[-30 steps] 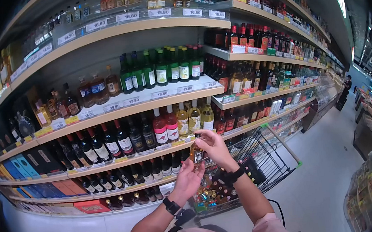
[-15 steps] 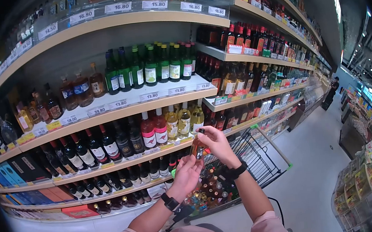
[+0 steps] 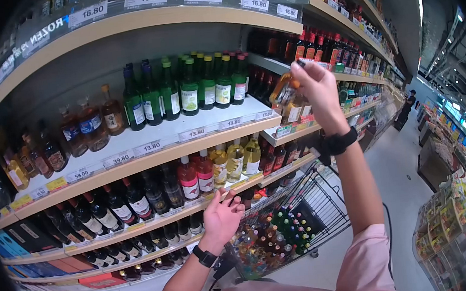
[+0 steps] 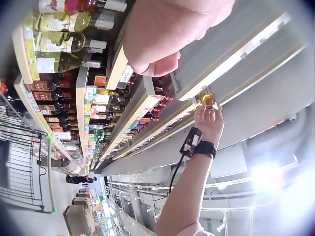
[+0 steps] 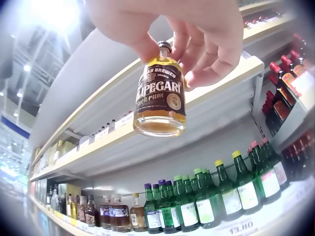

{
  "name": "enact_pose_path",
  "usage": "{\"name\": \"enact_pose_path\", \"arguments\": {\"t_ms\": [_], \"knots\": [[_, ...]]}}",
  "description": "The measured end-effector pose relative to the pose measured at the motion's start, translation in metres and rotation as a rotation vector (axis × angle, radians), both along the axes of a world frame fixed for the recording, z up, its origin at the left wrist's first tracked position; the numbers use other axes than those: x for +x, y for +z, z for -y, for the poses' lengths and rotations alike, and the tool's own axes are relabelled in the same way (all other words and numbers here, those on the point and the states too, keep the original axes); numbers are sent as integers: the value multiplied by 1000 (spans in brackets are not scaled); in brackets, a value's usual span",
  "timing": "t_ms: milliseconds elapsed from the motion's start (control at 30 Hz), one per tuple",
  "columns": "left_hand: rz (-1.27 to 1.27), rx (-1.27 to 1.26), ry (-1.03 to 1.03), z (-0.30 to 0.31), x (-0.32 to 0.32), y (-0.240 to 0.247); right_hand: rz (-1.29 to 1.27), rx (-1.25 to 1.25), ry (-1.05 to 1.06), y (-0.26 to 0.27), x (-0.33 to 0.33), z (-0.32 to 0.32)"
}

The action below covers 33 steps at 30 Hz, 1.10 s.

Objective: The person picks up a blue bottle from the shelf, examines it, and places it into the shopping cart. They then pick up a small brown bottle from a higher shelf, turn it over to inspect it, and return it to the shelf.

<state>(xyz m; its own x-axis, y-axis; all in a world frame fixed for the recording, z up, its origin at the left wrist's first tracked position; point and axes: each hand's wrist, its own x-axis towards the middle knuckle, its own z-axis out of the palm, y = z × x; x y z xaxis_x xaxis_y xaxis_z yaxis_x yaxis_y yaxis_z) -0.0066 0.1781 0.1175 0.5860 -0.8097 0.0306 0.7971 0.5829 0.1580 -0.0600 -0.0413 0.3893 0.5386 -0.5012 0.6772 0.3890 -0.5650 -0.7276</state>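
A small bottle of amber liquid [image 5: 160,96] with a dark label and black cap hangs upright from my right hand [image 5: 187,39], its neck pinched between thumb and fingers. In the head view that right hand [image 3: 317,89] is raised at the right, in front of the shelves, with the bottle [image 3: 285,89] tilted. My left hand [image 3: 223,216] is lower, palm up with relaxed fingers, holding nothing, in front of the wine shelf. The left wrist view shows the left hand [image 4: 172,32] close up and the bottle [image 4: 209,102] in the right hand farther off.
Green bottles [image 3: 189,88] stand on the middle shelf [image 3: 150,159], with wine bottles [image 3: 120,207] below. A shopping cart [image 3: 330,223] holding many small bottles stands below my hands. An aisle [image 3: 384,170] runs off to the right, past a snack rack [image 3: 448,226]; a person stands far along it.
My right hand has lifted the small bottle up and to the right, away from my left hand. The left hand has let go of it and moved slightly left. The view has shifted closer to the shelves.
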Motion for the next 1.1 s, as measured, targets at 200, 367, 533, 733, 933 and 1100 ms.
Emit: {"name": "enact_pose_path", "arguments": {"t_ms": [200, 367, 533, 733, 933, 1100], "knots": [[11, -68, 32, -20, 42, -17, 15, -192, -139, 77, 40, 26], [-31, -72, 22, -27, 69, -13, 155, -232, -229, 144, 65, 38], [-61, -45, 10, -30, 89, -3, 333, -154, -281, 204, 96, 50], [-4, -92, 13, -35, 120, -15, 169, -153, -395, 248, 144, 67], [-44, -152, -38, -42, 144, -42, -8, -148, -552, 282, 192, 90], [-21, -99, -163, -32, 148, -58, -28, -257, -740, 278, 220, 95]]}}
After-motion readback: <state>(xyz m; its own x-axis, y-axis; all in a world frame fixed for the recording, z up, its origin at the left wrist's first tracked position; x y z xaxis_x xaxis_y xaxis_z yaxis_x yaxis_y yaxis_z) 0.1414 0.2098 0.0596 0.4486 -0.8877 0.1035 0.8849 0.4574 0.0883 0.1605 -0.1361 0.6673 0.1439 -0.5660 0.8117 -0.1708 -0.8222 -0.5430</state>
